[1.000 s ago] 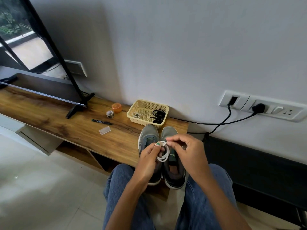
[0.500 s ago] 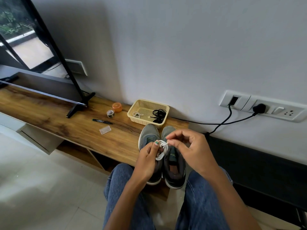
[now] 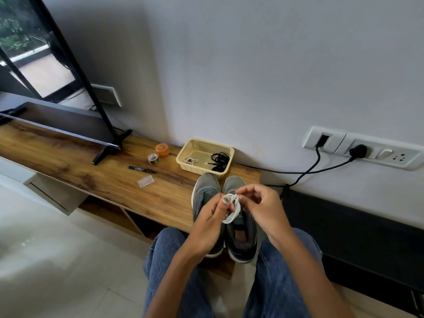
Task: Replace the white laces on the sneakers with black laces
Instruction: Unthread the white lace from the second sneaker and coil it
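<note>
Left hand: the left hand [image 3: 212, 222] is raised over the sneakers, thumb and fingers curled round a coiled white lace [image 3: 233, 208]; the thumbnail carries green polish.
Right hand: the right hand [image 3: 261, 206] pinches the top of the same coil with thumb and forefinger, its other fingers bent beside them.
White lace: bunched into a small loop between the two hands, held above the tongues of the sneakers and clear of them as far as can be told.
Sneakers: two grey sneakers [image 3: 205, 189] stand side by side at the near right end of the shelf [image 3: 96, 173], toes toward the wall, heels toward the person's knees. No lace shows in the parts of them that are visible.
Basket: a cream mesh basket [image 3: 226, 150] sits just behind the toes, against the wall.
Basket contents: a second white lace [image 3: 190, 160] lies knotted at its left side; the black laces [image 3: 219, 159] lie in a tangle at its right.
Shelf items: a black pen [image 3: 141, 169], a small clear box [image 3: 146, 181], a tape roll [image 3: 153, 158] and an orange cap [image 3: 162, 149] lie left of the basket.
Screen: a dark screen [image 3: 41, 65] on a black foot stands at the far left of the shelf.
Wall: a white socket strip [image 3: 367, 146] holds two black plugs, their cables trailing down along the wall.
Person: seated, blue jeans [image 3: 280, 271] on both knees, facing the shelf.
</note>
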